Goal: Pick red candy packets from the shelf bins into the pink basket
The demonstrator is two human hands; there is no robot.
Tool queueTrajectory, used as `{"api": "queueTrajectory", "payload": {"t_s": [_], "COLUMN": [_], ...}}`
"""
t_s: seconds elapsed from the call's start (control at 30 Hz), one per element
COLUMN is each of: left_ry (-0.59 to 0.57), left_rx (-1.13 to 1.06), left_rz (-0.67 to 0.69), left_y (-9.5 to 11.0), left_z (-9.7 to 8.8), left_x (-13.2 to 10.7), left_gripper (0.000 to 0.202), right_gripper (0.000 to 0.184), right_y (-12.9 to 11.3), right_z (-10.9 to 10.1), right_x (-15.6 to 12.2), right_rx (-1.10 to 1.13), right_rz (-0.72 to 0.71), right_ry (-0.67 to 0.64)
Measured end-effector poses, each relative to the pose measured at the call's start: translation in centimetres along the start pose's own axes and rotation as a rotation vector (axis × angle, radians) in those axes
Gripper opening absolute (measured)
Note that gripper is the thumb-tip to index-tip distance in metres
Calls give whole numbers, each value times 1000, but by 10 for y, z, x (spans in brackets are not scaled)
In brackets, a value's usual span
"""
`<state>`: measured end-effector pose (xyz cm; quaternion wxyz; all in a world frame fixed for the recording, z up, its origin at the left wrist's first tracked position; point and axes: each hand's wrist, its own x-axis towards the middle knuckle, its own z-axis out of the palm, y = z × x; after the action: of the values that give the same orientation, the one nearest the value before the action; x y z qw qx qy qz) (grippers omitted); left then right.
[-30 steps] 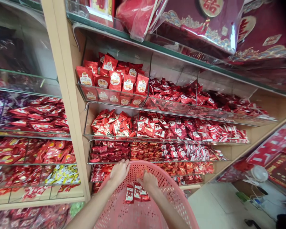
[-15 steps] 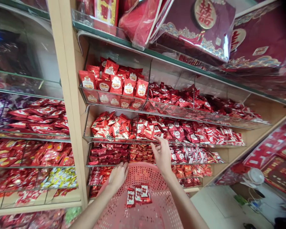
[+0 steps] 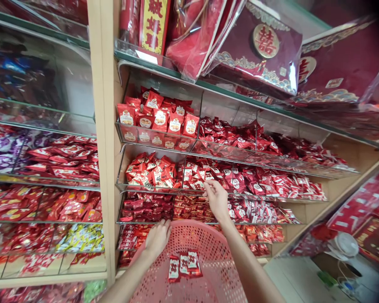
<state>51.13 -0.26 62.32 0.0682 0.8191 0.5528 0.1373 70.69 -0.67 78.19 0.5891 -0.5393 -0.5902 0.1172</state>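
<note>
The right hand [image 3: 217,201], fingers loosely parted and gripping nothing visible, reaches at the front lip of a clear acrylic bin [image 3: 151,188] of red candy packets [image 3: 192,179]; that lip stands in the way. The left hand [image 3: 158,240] curls over the rim of a pink plastic basket [image 3: 189,227], with three red packets [image 3: 183,266] lying inside.

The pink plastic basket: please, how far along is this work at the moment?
Done: three red wrapped packets lie in the pink perforated plastic basket. In hand: the left hand grips the basket rim; the right hand is at a clear shelf bin, holding nothing visible. Remaining: the shelf bins are full of red packets.
</note>
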Motion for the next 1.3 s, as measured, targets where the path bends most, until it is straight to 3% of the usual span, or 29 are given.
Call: {"api": "queueTrajectory", "payload": {"t_s": [0.23,0.33,0.5,0.63,0.77,0.97,1.3], "left_ry": [27,19,-13,-4,12,17,6], "left_rx": [-18,-21,-17,3,14,18,24], "left_rz": [4,3,6,22,43,53,55], "left_y": [0,1,4,5,3,1,2], "left_z": [2,0,-5,-5,-1,3,1], "left_x": [0,0,-1,-2,-1,2,3], "left_gripper": [36,35,34,35,34,33,34], "right_gripper": [32,30,18,15,24,15,10], "right_y": [-25,-25,20,68,91,100,111], "right_z": [-10,-10,4,20,32,39,38], "right_x": [-16,-35,-72,-98,-116,-129,-135], "right_rx": [261,296,162,-15,-58,1,134], "right_rz": [74,149,363,635,795,1004,1142], "right_ry": [11,-127,-512,-670,-680,-666,-576]}}
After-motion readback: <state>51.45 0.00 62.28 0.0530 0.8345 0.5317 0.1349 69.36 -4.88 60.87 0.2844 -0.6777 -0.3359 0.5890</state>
